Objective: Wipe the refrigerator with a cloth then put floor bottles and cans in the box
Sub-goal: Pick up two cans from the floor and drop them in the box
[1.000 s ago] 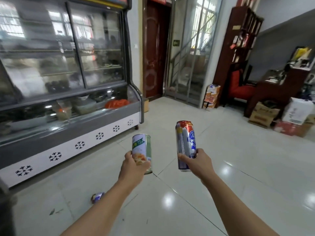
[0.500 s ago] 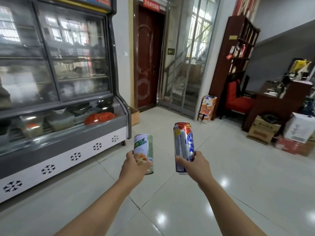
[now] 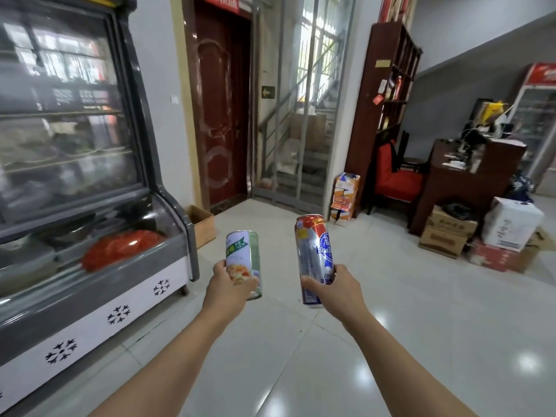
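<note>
left hand: the left hand is closed round the lower part of a short green-and-white metal can with a food picture on its label; thumb on the near face, the other fingers hidden behind the can.
right hand: the right hand is closed round the lower half of a tall silver, red and blue metal beer can; fingertips show on the can's right side, thumb across its near face.
cans: both upright, held out in front at about the same height, apart from each other, above the glossy pale tiled floor.
left of the left hand's grip: a glass-fronted display refrigerator with a grey body and a white base panel printed with black snowflakes.
beyond the left hand's grip: a small open brown cardboard box on the floor, just beside the refrigerator's end and near a dark red door.
right of the right hand's grip: stacked brown and white cartons on the floor, well apart, by a dark wooden desk.
</note>
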